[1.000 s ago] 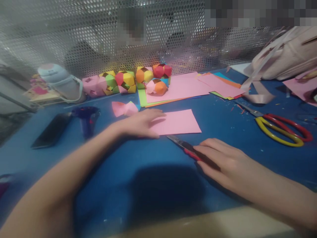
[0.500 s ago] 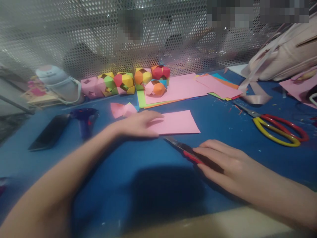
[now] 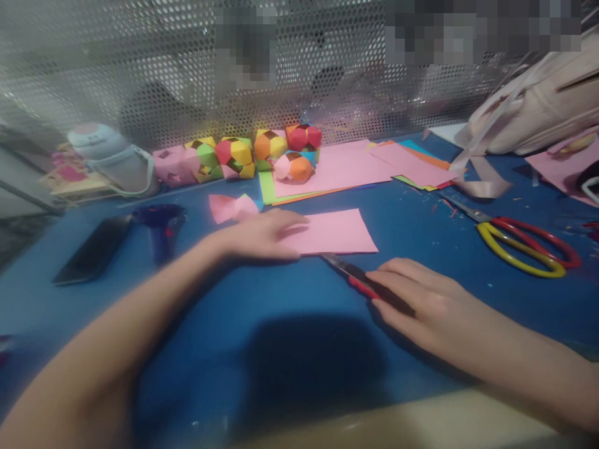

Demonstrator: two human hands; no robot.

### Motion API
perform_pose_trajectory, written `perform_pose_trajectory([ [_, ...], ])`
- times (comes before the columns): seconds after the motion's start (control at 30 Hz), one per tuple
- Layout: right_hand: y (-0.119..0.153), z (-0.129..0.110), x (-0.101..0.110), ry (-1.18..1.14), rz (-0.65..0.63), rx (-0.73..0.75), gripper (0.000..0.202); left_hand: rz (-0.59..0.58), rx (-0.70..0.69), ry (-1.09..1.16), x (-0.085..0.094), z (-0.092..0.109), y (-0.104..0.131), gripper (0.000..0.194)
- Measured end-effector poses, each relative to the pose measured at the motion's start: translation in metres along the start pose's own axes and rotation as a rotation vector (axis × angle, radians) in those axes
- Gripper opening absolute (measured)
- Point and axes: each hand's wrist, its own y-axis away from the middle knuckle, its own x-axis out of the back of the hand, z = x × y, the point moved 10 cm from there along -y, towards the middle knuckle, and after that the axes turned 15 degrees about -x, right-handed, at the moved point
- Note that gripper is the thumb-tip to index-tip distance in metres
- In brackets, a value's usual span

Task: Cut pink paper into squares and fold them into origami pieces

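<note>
One pink paper sheet (image 3: 334, 231) lay flat around the middle of the blue worktop (image 3: 201, 355), long side running left to right. Couldn't tell if it was more than one layer.

Left hand (image 3: 262, 236) rested palm-down on the sheet's left end. Fingers apart: thumb by the near edge, the rest reaching over the top face, nothing pinched. Right end uncovered.

Right hand (image 3: 418, 299), nearer and to the right, had its fingers clamped on a red-and-black bladed tool (image 3: 362, 287). Blade pointed far-left, tip at the sheet's near edge; touching or just beside, couldn't tell. Back of the handle was hidden under the hand.

Surroundings: folded pink piece (image 3: 229, 209) just beyond the left hand. Behind it, a row of multicolour paper balls (image 3: 236, 156), rightmost ones on a stack of coloured sheets (image 3: 349, 163), pink on top. Smaller paper pile (image 3: 416, 163) right of that, then a pale ribbon (image 3: 486, 178) and pale bag (image 3: 538, 112) at far right. Scissors (image 3: 526, 246), red and yellow handles, lay on the right. Left side: dark phone (image 3: 93, 249), a blurred dark-blue object (image 3: 161, 227) beside it, pale bottle (image 3: 116, 163) farther back. Perforated metal panel (image 3: 350, 75) stood along the far edge.
</note>
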Motion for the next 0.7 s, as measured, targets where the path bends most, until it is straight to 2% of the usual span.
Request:
perform_pose_trajectory([
  [0.1,-0.004,-0.004,-0.012,0.035,-0.044,0.003,0.020,0.011,-0.007,0.002,0.001,-0.001,-0.002,0.067],
  [0.27,-0.013,-0.012,-0.024,0.043,-0.109,0.012,0.020,0.118,-0.148,-0.062,0.002,0.004,-0.009,0.043],
  [0.43,-0.020,-0.020,-0.030,0.005,-0.164,0.024,0.019,0.123,-0.128,-0.250,-0.007,-0.001,-0.010,0.043],
  [0.7,-0.024,-0.028,-0.036,0.022,-0.159,0.075,0.016,0.102,-0.133,-0.310,-0.010,-0.001,-0.011,0.044],
])
